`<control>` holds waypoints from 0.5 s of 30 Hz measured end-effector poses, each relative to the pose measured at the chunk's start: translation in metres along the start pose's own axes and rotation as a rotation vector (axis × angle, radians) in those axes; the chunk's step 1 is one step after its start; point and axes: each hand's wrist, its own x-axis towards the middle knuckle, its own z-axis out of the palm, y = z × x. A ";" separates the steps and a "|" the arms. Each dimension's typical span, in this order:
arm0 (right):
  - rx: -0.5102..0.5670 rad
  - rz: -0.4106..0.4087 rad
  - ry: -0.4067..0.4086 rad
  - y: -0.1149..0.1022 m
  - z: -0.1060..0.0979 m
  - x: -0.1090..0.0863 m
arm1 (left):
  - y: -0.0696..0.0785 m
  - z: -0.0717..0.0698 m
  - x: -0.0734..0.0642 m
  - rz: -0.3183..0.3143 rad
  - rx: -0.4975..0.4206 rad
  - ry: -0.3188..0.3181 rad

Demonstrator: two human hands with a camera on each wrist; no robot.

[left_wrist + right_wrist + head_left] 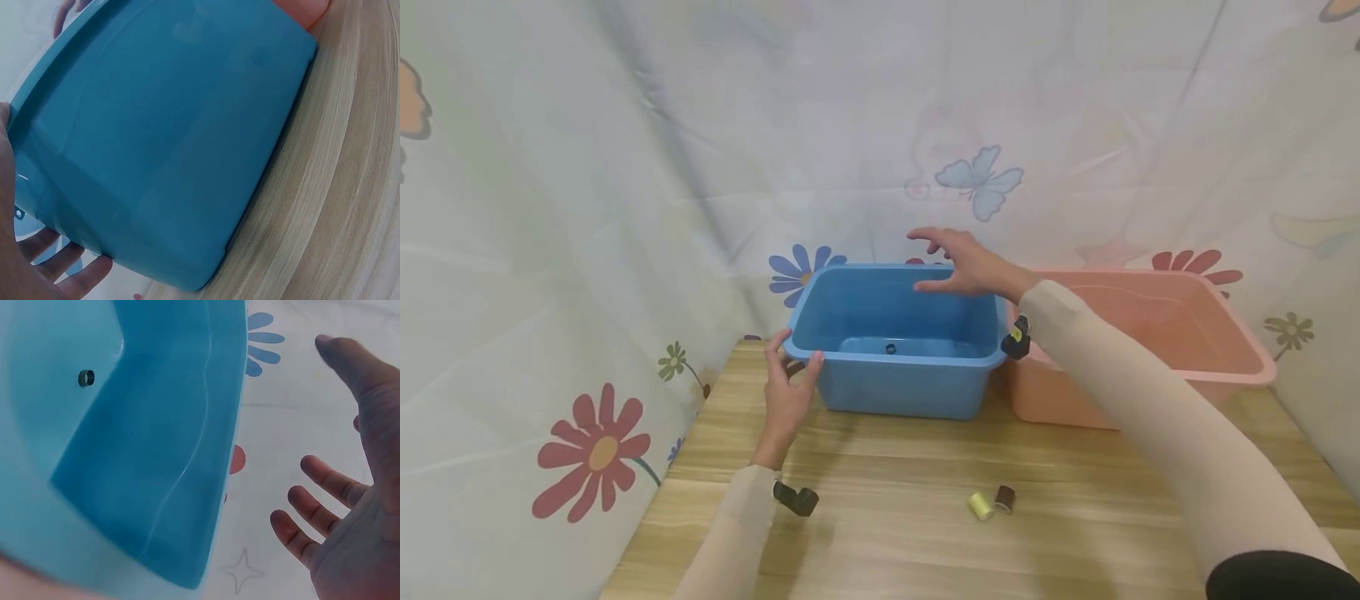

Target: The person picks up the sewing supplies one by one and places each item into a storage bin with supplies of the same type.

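A: Where is the blue tub point(902, 387) placed?
B: It is set on the wooden table point(865, 533), toward the far side, with the pink tub point(1067, 398) positioned just beside it on the right.
A: How is it held?
B: The left near corner is gripped by the left hand point(786, 404). The thumb is laid at the near rim, and the other fingers, slightly spread, are wrapped around the left end.
A: And the right hand point(966, 262)?
B: It is raised at the far rim, toward the right end. Its fingers are spread and loosely bent, with the thumb held well apart from them.
A: What is contained in the blue tub?
B: A small dark ring-shaped item point(891, 348) is seen on its floor (its material cannot be told).
A: What is located nearer?
B: A yellow spool point(981, 506) is laid on its side, with a dark brown spool point(1004, 498) just beside it on the right.
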 end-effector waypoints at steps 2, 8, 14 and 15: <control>0.000 0.004 -0.005 -0.001 -0.003 -0.006 | 0.010 0.000 -0.004 -0.001 0.002 -0.008; 0.035 -0.016 -0.014 -0.005 -0.010 -0.024 | 0.031 -0.002 -0.013 -0.002 0.017 -0.019; 0.031 -0.025 -0.030 -0.011 -0.014 -0.042 | 0.034 -0.003 -0.014 0.009 0.016 -0.008; 0.030 -0.025 -0.032 -0.012 -0.014 -0.045 | 0.034 -0.003 -0.014 0.010 0.017 -0.008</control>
